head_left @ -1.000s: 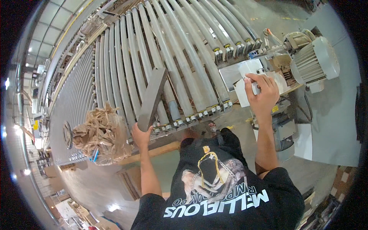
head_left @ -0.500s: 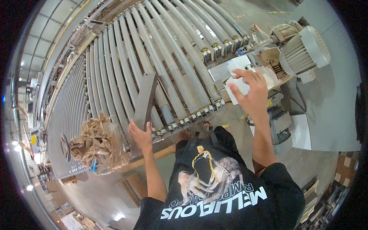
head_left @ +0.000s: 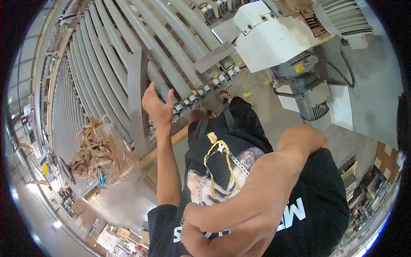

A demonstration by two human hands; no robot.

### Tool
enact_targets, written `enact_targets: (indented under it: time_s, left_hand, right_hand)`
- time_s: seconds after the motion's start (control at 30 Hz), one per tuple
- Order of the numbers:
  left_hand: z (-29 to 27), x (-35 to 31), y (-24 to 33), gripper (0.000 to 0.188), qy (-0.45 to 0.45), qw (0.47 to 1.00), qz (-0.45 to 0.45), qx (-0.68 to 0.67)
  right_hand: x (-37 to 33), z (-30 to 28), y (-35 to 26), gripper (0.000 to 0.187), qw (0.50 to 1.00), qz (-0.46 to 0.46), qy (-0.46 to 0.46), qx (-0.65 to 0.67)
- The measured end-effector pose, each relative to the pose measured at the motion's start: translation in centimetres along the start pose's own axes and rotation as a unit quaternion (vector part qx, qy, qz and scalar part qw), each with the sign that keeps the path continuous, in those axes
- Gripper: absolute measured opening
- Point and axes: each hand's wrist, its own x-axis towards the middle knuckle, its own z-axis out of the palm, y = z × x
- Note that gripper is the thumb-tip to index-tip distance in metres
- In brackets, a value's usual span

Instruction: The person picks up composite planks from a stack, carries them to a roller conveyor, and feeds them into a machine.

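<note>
A long grey board [head_left: 135,81] lies along the roller conveyor, its near end by the conveyor's edge. My left hand [head_left: 158,105] is beside or over the board's right edge, thumb and fingers apart, holding nothing; I cannot tell if it touches. Close to the camera, my right arm bends across my chest. My right hand [head_left: 199,227] is curled at the lower middle, its fingertips hidden, and whatever it may hold does not show. A shorter flat grey piece [head_left: 216,57] lies across the rollers beside a white machine housing [head_left: 274,43].
Metal rollers [head_left: 169,32] fill the upper left. Crumpled brown paper in clear plastic [head_left: 100,150] sits at the conveyor's left. A motor [head_left: 310,96] with a black cable hangs below the housing. Another ribbed motor [head_left: 342,17] stands at the upper right.
My right hand has left the white housing and come back to my chest, curling up. My left hand has shifted from the board's near end farther along its side. The view has shifted.
</note>
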Motion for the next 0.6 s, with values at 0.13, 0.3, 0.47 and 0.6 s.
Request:
enact_targets:
  time_s: [0.13,0.3,0.47,0.6]
  left_hand:
    - [3.8,3.9,6.6,0.062,-0.073,0.989,0.090,-0.097]
    - [9.5,6.6,12.5,0.073,-0.126,0.975,0.132,-0.125]
    - [9.7,5.8,11.5,0.067,-0.139,0.977,0.156,-0.047]
    - [5.0,1.8,6.6,0.066,-0.112,0.989,0.078,-0.055]
  right_hand:
    - [-1.3,-1.3,0.8,0.020,0.996,-0.063,-0.041,-0.050]
    - [-1.3,-5.8,2.8,0.014,0.969,-0.156,-0.189,-0.035]
    - [-4.4,-7.6,6.9,0.015,0.939,0.054,-0.326,-0.094]
    - [-8.4,-7.0,10.2,0.019,0.903,0.149,-0.366,-0.167]
